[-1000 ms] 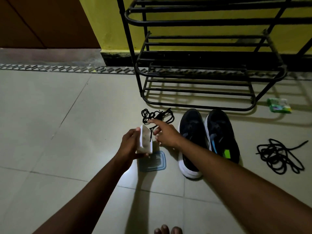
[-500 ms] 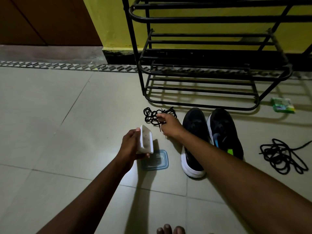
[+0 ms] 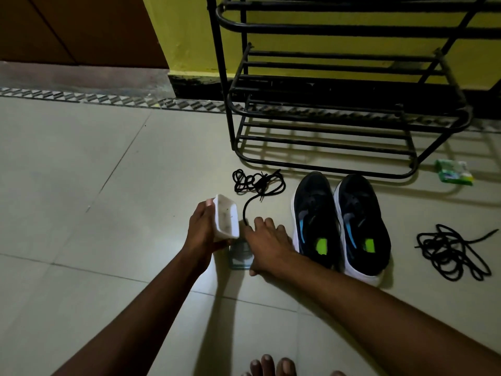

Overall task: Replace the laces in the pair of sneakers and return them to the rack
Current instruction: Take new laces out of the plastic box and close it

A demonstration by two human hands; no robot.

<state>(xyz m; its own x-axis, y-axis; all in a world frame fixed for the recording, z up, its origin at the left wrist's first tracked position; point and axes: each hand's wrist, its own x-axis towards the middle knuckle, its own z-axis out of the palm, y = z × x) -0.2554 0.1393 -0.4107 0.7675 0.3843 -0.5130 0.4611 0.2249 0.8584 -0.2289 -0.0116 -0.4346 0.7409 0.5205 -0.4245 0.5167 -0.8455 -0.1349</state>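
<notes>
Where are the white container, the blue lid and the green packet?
white container (image 3: 227, 217): head view, its open inside.
blue lid (image 3: 240, 256): head view, its uncovered middle.
green packet (image 3: 454, 172): head view, its top face.

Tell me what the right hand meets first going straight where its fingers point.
Probably the black lace lying just ahead of the right hand, then the rack; height above floor unclear.
</notes>
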